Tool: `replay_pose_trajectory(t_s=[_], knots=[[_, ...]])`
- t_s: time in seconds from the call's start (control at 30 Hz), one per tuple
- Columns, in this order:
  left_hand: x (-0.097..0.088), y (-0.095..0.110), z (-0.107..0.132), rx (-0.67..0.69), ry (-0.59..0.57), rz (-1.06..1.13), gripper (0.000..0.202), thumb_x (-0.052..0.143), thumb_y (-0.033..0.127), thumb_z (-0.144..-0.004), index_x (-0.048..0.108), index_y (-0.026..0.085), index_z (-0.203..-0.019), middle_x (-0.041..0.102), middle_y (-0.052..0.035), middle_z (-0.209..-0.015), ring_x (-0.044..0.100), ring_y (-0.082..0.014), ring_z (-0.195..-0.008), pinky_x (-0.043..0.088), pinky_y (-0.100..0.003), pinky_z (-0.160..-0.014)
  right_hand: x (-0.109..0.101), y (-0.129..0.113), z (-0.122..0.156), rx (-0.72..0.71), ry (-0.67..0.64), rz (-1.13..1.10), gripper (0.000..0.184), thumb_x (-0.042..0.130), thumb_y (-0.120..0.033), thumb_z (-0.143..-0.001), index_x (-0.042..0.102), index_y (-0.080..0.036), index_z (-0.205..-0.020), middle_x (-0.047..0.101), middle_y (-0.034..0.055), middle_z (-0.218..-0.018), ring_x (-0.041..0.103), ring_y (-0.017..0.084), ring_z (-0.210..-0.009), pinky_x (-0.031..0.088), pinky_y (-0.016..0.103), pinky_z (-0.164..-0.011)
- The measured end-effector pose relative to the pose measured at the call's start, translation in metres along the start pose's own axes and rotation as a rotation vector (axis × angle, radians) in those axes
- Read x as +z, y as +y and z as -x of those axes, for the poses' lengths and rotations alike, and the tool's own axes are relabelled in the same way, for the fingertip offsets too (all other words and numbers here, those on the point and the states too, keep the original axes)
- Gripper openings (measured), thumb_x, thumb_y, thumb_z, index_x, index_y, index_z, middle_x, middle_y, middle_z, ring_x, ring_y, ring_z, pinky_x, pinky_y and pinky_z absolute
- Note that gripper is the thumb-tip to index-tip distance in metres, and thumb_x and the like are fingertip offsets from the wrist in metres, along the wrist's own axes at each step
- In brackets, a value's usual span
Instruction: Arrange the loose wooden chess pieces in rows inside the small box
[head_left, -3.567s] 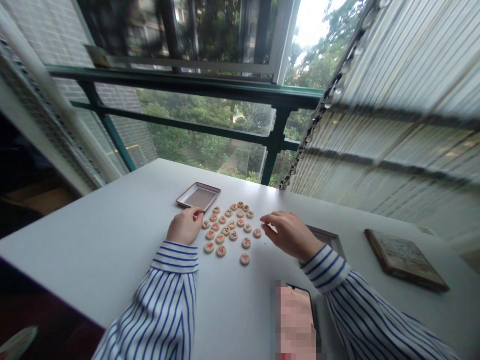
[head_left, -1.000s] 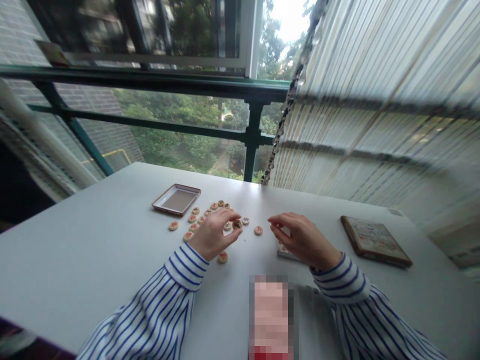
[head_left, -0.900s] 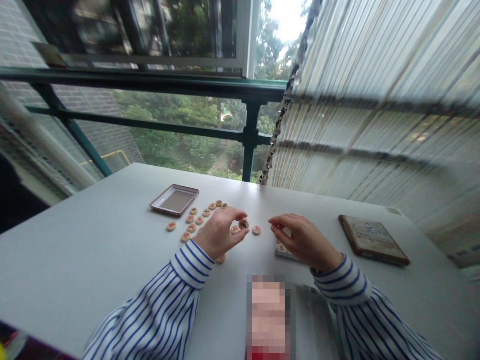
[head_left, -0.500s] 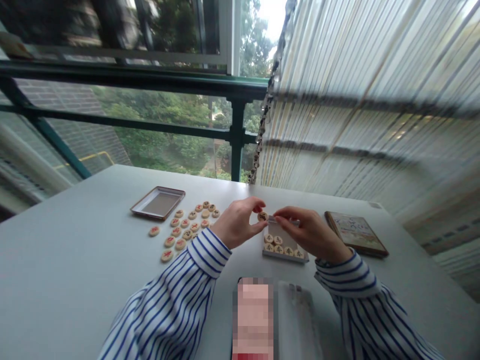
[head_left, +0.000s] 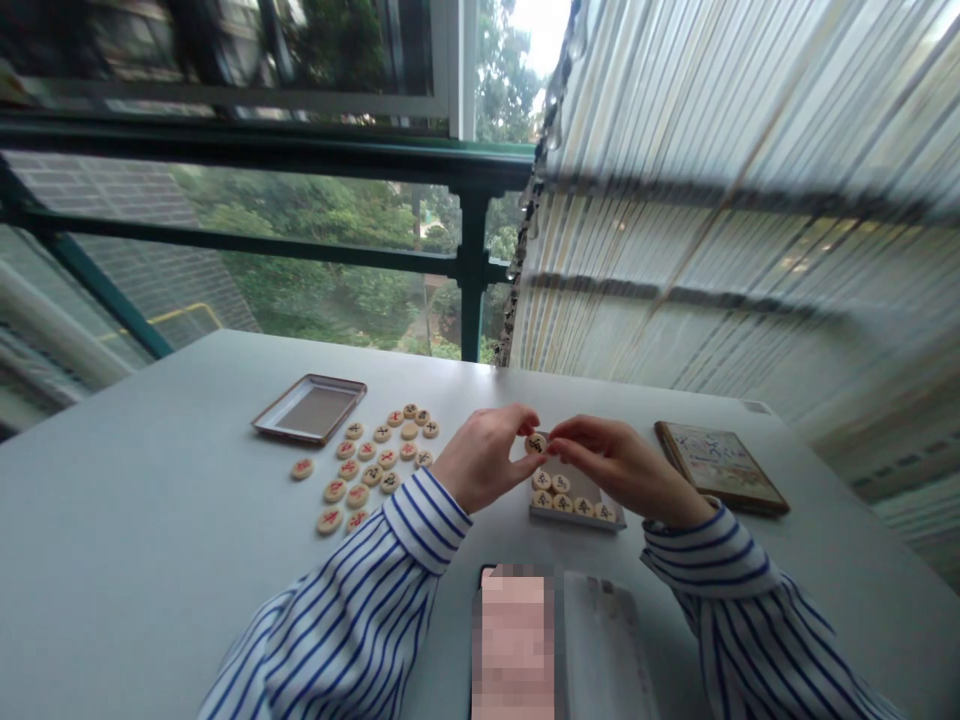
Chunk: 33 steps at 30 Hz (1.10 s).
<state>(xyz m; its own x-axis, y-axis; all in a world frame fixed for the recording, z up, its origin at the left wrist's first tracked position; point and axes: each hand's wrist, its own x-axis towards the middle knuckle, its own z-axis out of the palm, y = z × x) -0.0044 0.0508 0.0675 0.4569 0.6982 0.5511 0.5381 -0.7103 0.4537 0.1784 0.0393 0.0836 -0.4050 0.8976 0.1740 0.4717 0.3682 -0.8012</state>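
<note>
White table [head_left: 165, 500], green railing [head_left: 472, 270] at twelve o'clock. Left hand [head_left: 480, 458] pinches one xiangqi piece [head_left: 535, 443] at five o'clock; right hand [head_left: 622, 468] bunches its fingers beside it, hold unclear. One tray [head_left: 577, 521], also at five, holds six.

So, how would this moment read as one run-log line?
left hand: pinching game piece; right hand: beside it, contact unclear; tray: pieces in two rows; loose pieces: on table
</note>
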Motion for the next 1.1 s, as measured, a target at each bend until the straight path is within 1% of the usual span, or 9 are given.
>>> replay_pose_trajectory(t_s=[0.13, 0.37, 0.57, 0.63, 0.73, 0.87, 0.97, 1.1], knots=[[-0.0003, 0.0022, 0.0001, 0.002, 0.004, 0.010, 0.025, 0.062, 0.026, -0.072, 0.051, 0.015, -0.091, 0.063, -0.0051, -0.082, 0.060, -0.0168, -0.076, 0.047, -0.031, -0.071, 0.0019, 0.0014, -0.0006, 0.015, -0.034, -0.137, 0.022, 0.053, -0.034, -0.078, 0.059, -0.014, -0.087, 0.064, 0.0048, -0.080, 0.060, 0.013, -0.073, 0.050, 0.027, -0.066], [0.0022, 0.0042, 0.0009, 0.018, 0.014, 0.042, 0.025, 0.063, 0.025, -0.071, 0.051, 0.016, -0.090, 0.063, -0.0046, -0.082, 0.060, -0.0163, -0.077, 0.048, -0.031, -0.071, 0.0046, 0.0054, -0.0015, 0.040, -0.021, -0.274, 0.025, 0.058, -0.034, -0.075, 0.058, -0.013, -0.088, 0.065, 0.0071, -0.086, 0.062, 0.015, -0.079, 0.050, 0.031, -0.073], [0.0018, 0.0047, 0.0011, -0.010, -0.005, 0.095, 0.026, 0.063, 0.026, -0.070, 0.052, 0.016, -0.091, 0.063, -0.0051, -0.084, 0.060, -0.0161, -0.079, 0.049, -0.029, -0.071, 0.0042, 0.0044, -0.0013, 0.022, -0.018, -0.259, 0.023, 0.057, -0.032, -0.075, 0.059, -0.014, -0.088, 0.066, 0.0068, -0.084, 0.062, 0.015, -0.081, 0.050, 0.033, -0.075], [0.0000, 0.0040, 0.0009, -0.047, -0.010, 0.135, 0.026, 0.063, 0.027, -0.071, 0.053, 0.015, -0.092, 0.063, -0.0050, -0.085, 0.061, -0.0157, -0.080, 0.049, -0.029, -0.071, 0.0035, 0.0042, -0.0013, 0.019, -0.005, -0.219, 0.022, 0.058, -0.031, -0.075, 0.060, -0.014, -0.088, 0.066, 0.0067, -0.084, 0.062, 0.015, -0.080, 0.051, 0.033, -0.074], [-0.0034, 0.0029, 0.0002, -0.125, -0.020, 0.211, 0.020, 0.057, 0.030, -0.076, 0.057, 0.015, -0.090, 0.065, -0.0046, -0.082, 0.061, -0.0146, -0.077, 0.049, -0.028, -0.071, 0.0030, 0.0043, -0.0015, 0.013, 0.001, -0.157, 0.020, 0.057, -0.030, -0.076, 0.060, -0.014, -0.087, 0.066, 0.0068, -0.085, 0.062, 0.015, -0.078, 0.051, 0.033, -0.073], [-0.0063, 0.0027, -0.0012, -0.216, -0.084, 0.310, 0.022, 0.051, 0.032, -0.080, 0.062, 0.014, -0.087, 0.068, -0.0051, -0.080, 0.062, -0.0135, -0.072, 0.050, -0.026, -0.066, 0.0040, 0.0035, -0.0013, 0.005, -0.009, -0.133, 0.022, 0.055, -0.031, -0.078, 0.061, -0.013, -0.088, 0.066, 0.0066, -0.084, 0.061, 0.014, -0.077, 0.051, 0.032, -0.071], [-0.0064, 0.0027, -0.0019, -0.257, -0.123, 0.328, 0.022, 0.052, 0.031, -0.079, 0.065, 0.014, -0.085, 0.068, -0.0054, -0.080, 0.062, -0.0137, -0.072, 0.049, -0.025, -0.064, 0.0049, 0.0026, -0.0012, -0.002, -0.011, -0.117, 0.022, 0.055, -0.031, -0.078, 0.061, -0.013, -0.088, 0.066, 0.0065, -0.083, 0.061, 0.014, -0.075, 0.050, 0.030, -0.069], [-0.0059, 0.0021, -0.0021, -0.275, -0.138, 0.344, 0.023, 0.051, 0.032, -0.079, 0.066, 0.015, -0.084, 0.069, -0.0055, -0.079, 0.061, -0.0140, -0.071, 0.049, -0.024, -0.061, 0.0053, 0.0025, -0.0013, -0.018, -0.015, -0.135, 0.021, 0.055, -0.030, -0.078, 0.061, -0.013, -0.087, 0.066, 0.0063, -0.082, 0.061, 0.013, -0.074, 0.050, 0.028, -0.067]])
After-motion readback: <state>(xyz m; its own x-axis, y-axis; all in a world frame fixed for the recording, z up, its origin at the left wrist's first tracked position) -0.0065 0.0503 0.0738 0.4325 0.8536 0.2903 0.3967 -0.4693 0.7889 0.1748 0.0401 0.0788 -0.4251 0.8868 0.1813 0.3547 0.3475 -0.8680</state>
